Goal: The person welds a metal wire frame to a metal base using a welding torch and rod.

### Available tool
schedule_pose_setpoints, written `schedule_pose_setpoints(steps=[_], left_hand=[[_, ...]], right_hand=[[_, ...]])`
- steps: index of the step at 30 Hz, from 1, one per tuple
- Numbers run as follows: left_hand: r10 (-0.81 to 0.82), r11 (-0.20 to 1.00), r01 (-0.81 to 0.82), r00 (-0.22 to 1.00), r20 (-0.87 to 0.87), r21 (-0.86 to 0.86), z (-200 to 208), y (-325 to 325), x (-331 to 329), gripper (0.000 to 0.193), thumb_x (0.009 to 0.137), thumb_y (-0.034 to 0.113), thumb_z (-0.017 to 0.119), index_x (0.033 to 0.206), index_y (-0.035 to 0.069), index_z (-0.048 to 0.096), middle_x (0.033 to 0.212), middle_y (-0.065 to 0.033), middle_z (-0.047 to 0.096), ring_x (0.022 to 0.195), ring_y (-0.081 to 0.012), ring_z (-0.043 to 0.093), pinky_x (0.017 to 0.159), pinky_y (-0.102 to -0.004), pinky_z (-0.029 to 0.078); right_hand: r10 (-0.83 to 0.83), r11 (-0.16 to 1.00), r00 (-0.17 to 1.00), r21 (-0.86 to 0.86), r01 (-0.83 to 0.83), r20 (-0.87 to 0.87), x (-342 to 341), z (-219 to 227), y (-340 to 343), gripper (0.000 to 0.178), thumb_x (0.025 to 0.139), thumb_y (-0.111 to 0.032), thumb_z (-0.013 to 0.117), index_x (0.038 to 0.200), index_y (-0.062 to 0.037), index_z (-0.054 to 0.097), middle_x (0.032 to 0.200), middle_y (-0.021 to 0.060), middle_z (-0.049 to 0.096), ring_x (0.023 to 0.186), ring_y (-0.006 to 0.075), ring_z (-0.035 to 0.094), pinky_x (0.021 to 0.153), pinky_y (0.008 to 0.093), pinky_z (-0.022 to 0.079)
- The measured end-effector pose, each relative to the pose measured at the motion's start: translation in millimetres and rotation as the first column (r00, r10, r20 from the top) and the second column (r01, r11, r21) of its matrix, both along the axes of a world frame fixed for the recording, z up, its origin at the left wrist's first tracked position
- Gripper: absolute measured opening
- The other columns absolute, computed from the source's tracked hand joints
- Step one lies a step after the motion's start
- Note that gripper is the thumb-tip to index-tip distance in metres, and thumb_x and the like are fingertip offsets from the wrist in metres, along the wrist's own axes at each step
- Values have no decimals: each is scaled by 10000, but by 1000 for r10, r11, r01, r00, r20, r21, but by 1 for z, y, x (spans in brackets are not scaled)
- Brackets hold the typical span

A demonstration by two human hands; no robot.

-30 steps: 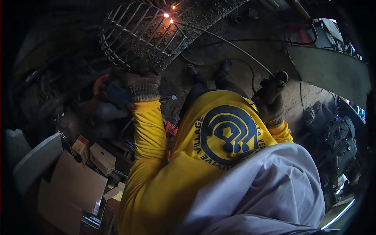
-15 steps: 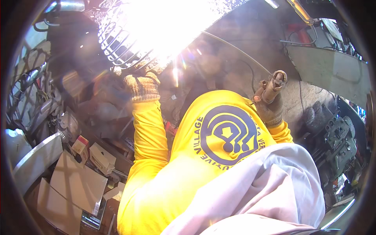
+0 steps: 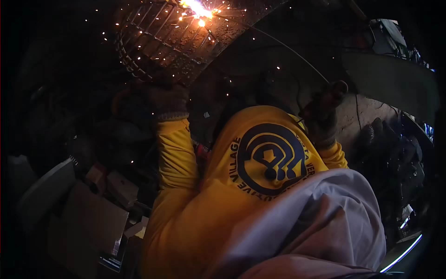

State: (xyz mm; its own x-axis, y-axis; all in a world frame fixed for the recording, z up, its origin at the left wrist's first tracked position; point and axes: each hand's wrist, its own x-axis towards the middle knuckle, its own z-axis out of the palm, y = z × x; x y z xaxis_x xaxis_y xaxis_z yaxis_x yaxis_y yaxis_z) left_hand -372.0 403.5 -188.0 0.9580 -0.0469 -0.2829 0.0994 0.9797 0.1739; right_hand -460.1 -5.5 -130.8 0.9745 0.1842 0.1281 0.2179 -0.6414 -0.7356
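A curved grate of metal rods point(image 3: 153, 35) lies on a rough, speckled metal plate point(image 3: 223, 39) at the top. A bright welding arc point(image 3: 197, 7) burns at its far part, throwing sparks. My gloved left hand point(image 3: 169, 100) is closed at the grate's near edge; its fingers are mostly lost in shadow. To the right, my gloved right hand point(image 3: 320, 118) grips a welding electrode holder point(image 3: 338, 87). From that holder a long, thin welding rod point(image 3: 288, 48) reaches up-left toward the arc.
Cardboard boxes point(image 3: 93, 214) and a pale curved panel point(image 3: 46, 190) stand at lower left. A large grey curved panel point(image 3: 390, 79) is at right, with dark metal parts point(image 3: 395, 162) below it. A cable point(image 3: 357, 111) hangs near my right hand.
The wide white glare has shrunk to a small orange-white arc with scattered sparks, and the whole scene has darkened. My right hand has shifted very slightly; my left hand stays put.
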Motion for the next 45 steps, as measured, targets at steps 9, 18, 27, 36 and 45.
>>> schedule_pose_setpoints(steps=[9, 18, 27, 36, 45], left_hand=[[216, 966, -139, 901, -377, 220, 27, -18, 10, 460, 895, 564, 493, 881, 136, 662, 571, 58, 423, 459, -84, 342, 449, -273, 376], [352, 917, -196, 805, -478, 347, 36, -27, 9, 637, 919, 720, 355, 1006, 177, 678, 679, -9, 601, 513, -178, 512, 699, -586, 558], [253, 958, -183, 902, -350, 222, 30, -22, 1, 632, 912, 691, 401, 1098, 151, 672, 968, -91, 699, 890, -336, 668, 880, -699, 465], [207, 976, -162, 894, -397, 144, 28, -24, -2, 522, 902, 637, 454, 986, 169, 668, 829, -32, 646, 706, -242, 566, 690, -522, 442], [152, 988, -137, 922, -356, 67, 33, -19, -4, 427, 892, 583, 506, 875, 186, 663, 690, 28, 594, 522, -149, 464, 500, -345, 419]], right_hand=[[-45, 981, 965, 170, 91, -258, -8, -3, -7, 682, 812, 9, 680, 1427, 21, 386, 1194, 118, 588, 890, 172, 642, 755, 298, 540], [-140, 860, 878, 383, 337, -457, -5, 4, 2, 470, 782, -73, 709, 1221, 3, 558, 852, 73, 683, 780, 175, 677, 745, 311, 538], [-135, 880, 861, 340, 332, -491, -3, 10, 4, 397, 811, -93, 708, 1172, -11, 565, 849, 64, 682, 764, 185, 677, 732, 322, 537], [-47, 930, 960, 339, 143, -276, 0, 3, 0, 496, 847, -252, 769, 1238, -43, 547, 897, 69, 656, 805, 181, 647, 752, 315, 510], [-55, 928, 944, 332, 169, -326, -5, -5, -7, 603, 866, -170, 742, 1335, 12, 408, 906, 56, 609, 775, 144, 601, 722, 281, 498]])
